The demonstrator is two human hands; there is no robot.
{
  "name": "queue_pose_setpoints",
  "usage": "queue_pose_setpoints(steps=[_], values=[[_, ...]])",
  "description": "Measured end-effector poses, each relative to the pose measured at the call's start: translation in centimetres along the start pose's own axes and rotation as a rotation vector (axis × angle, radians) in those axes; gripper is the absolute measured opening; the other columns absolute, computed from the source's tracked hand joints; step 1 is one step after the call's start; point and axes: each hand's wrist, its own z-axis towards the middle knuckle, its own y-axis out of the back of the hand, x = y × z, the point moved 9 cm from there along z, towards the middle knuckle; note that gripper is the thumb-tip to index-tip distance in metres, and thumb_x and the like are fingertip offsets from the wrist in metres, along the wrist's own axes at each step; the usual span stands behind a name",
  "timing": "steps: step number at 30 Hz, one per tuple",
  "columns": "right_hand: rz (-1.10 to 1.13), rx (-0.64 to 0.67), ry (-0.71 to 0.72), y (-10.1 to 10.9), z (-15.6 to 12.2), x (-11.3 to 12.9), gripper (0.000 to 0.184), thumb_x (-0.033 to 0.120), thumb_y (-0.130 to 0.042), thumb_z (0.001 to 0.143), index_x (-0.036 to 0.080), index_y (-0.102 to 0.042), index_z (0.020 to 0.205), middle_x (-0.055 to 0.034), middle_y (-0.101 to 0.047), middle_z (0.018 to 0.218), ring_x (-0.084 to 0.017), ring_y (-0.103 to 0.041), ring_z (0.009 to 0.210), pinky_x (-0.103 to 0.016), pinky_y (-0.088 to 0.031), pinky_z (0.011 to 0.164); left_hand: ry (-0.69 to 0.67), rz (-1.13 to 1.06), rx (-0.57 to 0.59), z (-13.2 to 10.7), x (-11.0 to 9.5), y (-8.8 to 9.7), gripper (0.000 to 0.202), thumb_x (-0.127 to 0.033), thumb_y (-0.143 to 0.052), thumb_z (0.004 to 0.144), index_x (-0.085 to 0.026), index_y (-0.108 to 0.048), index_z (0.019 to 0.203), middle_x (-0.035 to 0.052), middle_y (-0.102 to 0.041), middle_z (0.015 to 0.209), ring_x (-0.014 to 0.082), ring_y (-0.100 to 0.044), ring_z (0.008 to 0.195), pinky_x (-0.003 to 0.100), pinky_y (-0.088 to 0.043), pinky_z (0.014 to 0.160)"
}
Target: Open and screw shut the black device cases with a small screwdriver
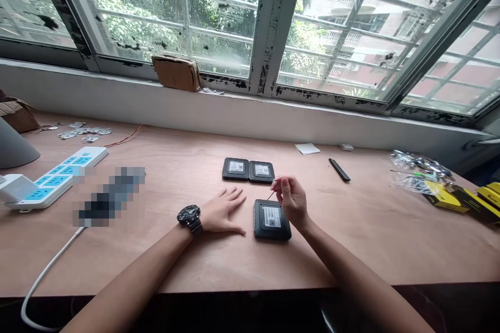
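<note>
My left hand (223,210) lies flat on the tabletop with its fingers spread and holds nothing; a black watch (189,217) is on that wrist. Just to its right is a black, flat, box-shaped device (272,220) with rounded corners and a white printed label facing up. My right hand (292,199) is closed around a thin metal tool (270,195), whose shaft slants down to the device's far edge. Its handle is mostly hidden in the fingers, and I cannot tell whether the tip touches. Two similar labelled devices (235,168) lie side by side farther back.
At left are a white power strip (58,179), a pixelated dark object (111,195) and a white cable (52,265). At right lie a black strip-shaped object (339,170), plastic bags (417,166) and yellow-black boxes (469,204). White paper (307,149) lies near the window wall.
</note>
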Motion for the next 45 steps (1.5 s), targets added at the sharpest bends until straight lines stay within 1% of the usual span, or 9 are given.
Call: queue_pose_setpoints(steps=[3,12,18,22,25,29,35,39,45], values=[[0.008,0.051,-0.045,-1.5,0.5,-1.2,0.027,0.048,-0.051,0.101,0.024,-0.061,0.095,-0.0015,-0.062,0.079,-0.012,-0.048,0.058,-0.023,-0.037,0.045,0.011,0.002,0.003,0.0,-0.3,0.1,0.115,-0.089,-0.058,0.072,-0.021,-0.028,0.159,0.0168,-0.018,0.166,0.0419,-0.015,0.153,0.056,-0.015,0.123],[-0.078,0.087,-0.063,-1.9,0.1,-2.6,0.031,0.049,-0.051,0.101,0.022,-0.066,0.095,-0.0018,-0.058,0.082,-0.012,-0.046,0.059,-0.026,-0.040,0.052,0.047,-0.002,0.039,0.0,-0.8,0.4,0.117,-0.091,-0.055,0.072,-0.017,-0.028,0.159,0.0197,-0.018,0.165,0.0423,-0.014,0.153,0.056,-0.014,0.123],[0.060,0.204,-0.197,-2.6,0.3,-3.0,0.047,0.058,-0.042,0.102,0.024,-0.056,0.130,-0.0006,-0.061,0.076,-0.012,-0.044,0.054,-0.026,-0.041,0.051,0.019,-0.012,-0.007,0.0,-0.3,0.0,0.115,-0.090,-0.059,0.071,-0.020,-0.030,0.158,0.0179,-0.021,0.165,0.0423,-0.018,0.152,0.056,-0.016,0.122],[-0.004,0.268,-0.155,-2.9,0.2,-2.3,0.035,0.056,-0.061,0.093,0.022,-0.064,0.101,-0.0043,-0.069,0.090,-0.011,-0.049,0.056,-0.027,-0.047,0.053,0.000,-0.003,-0.045,0.0,-0.1,0.0,0.112,-0.088,-0.060,0.071,-0.022,-0.032,0.158,0.0167,-0.023,0.165,0.0425,-0.020,0.152,0.056,-0.017,0.122],[-0.066,0.185,-0.100,-1.0,0.8,-1.1,0.031,0.052,-0.060,0.095,0.021,-0.067,0.096,-0.0063,-0.071,0.095,-0.012,-0.053,0.057,-0.029,-0.049,0.054,0.002,-0.014,-0.036,-0.1,0.0,0.2,0.111,-0.087,-0.061,0.072,-0.022,-0.033,0.157,0.0162,-0.022,0.165,0.0420,-0.020,0.152,0.055,-0.017,0.122],[-0.238,-0.041,0.060,5.4,2.4,1.0,0.029,0.050,-0.058,0.097,0.023,-0.067,0.103,-0.0051,-0.073,0.090,-0.015,-0.057,0.059,-0.031,-0.050,0.057,-0.007,-0.037,-0.026,-0.1,-0.5,0.5,0.109,-0.085,-0.063,0.073,-0.023,-0.032,0.157,0.0156,-0.027,0.164,0.0410,-0.021,0.152,0.055,-0.017,0.122],[-1.009,0.369,0.048,9.7,2.1,-3.1,0.031,0.049,-0.054,0.099,0.026,-0.075,0.097,-0.0064,-0.075,0.100,-0.021,-0.067,0.077,-0.032,-0.048,0.069,-0.075,-0.100,-0.104,1.2,-3.7,0.1,0.124,-0.082,-0.071,0.069,-0.023,-0.014,0.162,0.0157,-0.029,0.163,0.0359,-0.030,0.150,0.053,-0.014,0.124],[-1.079,0.455,-0.023,10.5,-0.1,-5.6,0.034,0.046,-0.050,0.100,0.025,-0.076,0.099,-0.0081,-0.072,0.112,-0.022,-0.068,0.083,-0.034,-0.050,0.075,-0.090,-0.074,-0.129,2.1,-5.6,-0.5,0.124,-0.084,-0.071,0.066,-0.021,-0.019,0.161,0.0167,-0.038,0.159,0.0376,-0.038,0.145,0.055,-0.017,0.124],[-0.820,0.442,-0.078,7.3,-2.2,-4.1,0.037,0.049,-0.056,0.097,0.025,-0.069,0.122,-0.0088,-0.069,0.118,-0.020,-0.068,0.080,-0.035,-0.053,0.075,-0.069,-0.057,-0.183,2.3,-6.1,0.0,0.120,-0.077,-0.075,0.068,-0.019,-0.025,0.160,0.0173,-0.046,0.151,0.0389,-0.044,0.138,0.050,-0.029,0.120]])
